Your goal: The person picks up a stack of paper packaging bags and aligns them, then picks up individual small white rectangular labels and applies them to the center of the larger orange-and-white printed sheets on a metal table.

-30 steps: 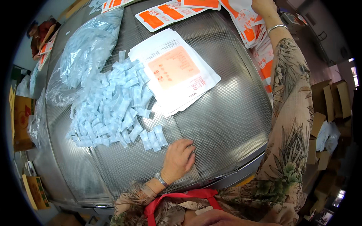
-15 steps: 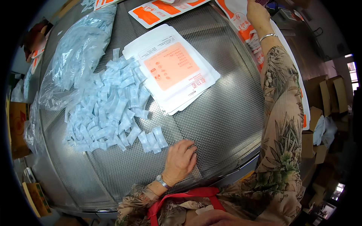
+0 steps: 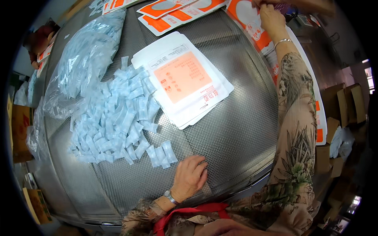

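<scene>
My left hand (image 3: 191,177) rests on the metal mesh tabletop (image 3: 240,129) near its front edge, fingers loosely bent and thumb apart, nothing visible in it. Just beyond it lie several small pale-blue sachets (image 3: 161,154), at the near end of a big loose heap of sachets (image 3: 118,114). My right hand (image 3: 273,20) reaches to the far right, beside orange-and-white pouches (image 3: 252,29). Its fingers are bent over; what they hold, if anything, is hidden. Between my hands and the far side lies a stack of flat white pouches (image 3: 185,76) with orange panels.
A clear plastic bag of sachets (image 3: 86,55) leans at the far left. More orange-and-white pouches (image 3: 177,17) lie along the back. Open cardboard boxes (image 3: 338,106) stand on the right. Another person (image 3: 39,43) is at the far left. A blurred brown shape (image 3: 315,6) crosses the top right.
The view has shifted slightly, so the table sits lower. My right hand has moved a little beside the pouches, one of which shows a pale oval. A blurred brown shape has appeared top right.
</scene>
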Available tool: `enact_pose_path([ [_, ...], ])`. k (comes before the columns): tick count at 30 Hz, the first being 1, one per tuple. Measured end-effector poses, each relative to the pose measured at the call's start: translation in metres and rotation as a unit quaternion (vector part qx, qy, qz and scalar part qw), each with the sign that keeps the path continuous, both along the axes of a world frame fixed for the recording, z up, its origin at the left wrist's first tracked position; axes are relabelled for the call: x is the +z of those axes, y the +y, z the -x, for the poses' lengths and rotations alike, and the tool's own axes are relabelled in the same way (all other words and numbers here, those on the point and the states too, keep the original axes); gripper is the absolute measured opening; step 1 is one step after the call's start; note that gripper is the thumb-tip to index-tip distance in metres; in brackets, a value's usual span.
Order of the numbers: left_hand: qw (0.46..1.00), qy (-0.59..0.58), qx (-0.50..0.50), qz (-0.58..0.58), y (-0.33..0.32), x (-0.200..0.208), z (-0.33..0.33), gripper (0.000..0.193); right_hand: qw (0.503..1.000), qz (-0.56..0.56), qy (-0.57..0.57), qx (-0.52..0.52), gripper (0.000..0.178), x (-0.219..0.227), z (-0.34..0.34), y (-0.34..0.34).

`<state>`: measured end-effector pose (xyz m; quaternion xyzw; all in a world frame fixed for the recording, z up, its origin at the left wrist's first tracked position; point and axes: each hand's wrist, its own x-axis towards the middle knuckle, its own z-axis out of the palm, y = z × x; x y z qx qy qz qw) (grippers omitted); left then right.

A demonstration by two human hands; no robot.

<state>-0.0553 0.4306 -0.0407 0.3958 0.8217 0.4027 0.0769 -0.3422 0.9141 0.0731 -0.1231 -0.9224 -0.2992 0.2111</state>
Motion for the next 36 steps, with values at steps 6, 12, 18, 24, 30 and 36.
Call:
enact_pose_path([
  [6, 1.0, 0.017, 0.01, -0.001, 0.0, 0.004, 0.0, 0.031, 0.988, 0.156, 0.004, -0.01, 0.071, 0.005, -0.012, 0.005],
  [12, 1.0, 0.02, 0.011, 0.0, 0.003, 0.006, 0.002, 0.031, 0.989, 0.14, -0.015, -0.032, 0.053, 0.006, -0.023, 0.005],
  [18, 1.0, 0.023, 0.002, 0.002, 0.005, 0.005, 0.001, 0.03, 0.993, 0.038, 0.086, -0.068, 0.06, -0.014, -0.037, -0.045],
  [24, 0.999, 0.024, 0.004, 0.021, 0.001, 0.007, -0.005, 0.03, 0.994, 0.07, 0.055, -0.069, 0.084, -0.007, -0.058, -0.044],
  [30, 0.999, 0.038, 0.005, 0.018, 0.005, 0.01, -0.005, 0.029, 0.979, 0.032, 0.2, -0.017, 0.075, -0.014, -0.086, -0.03],
  [36, 0.998, 0.056, -0.013, 0.018, 0.007, 0.003, -0.014, 0.029, 0.929, 0.314, 0.044, 0.19, 0.055, -0.049, -0.213, -0.181],
])
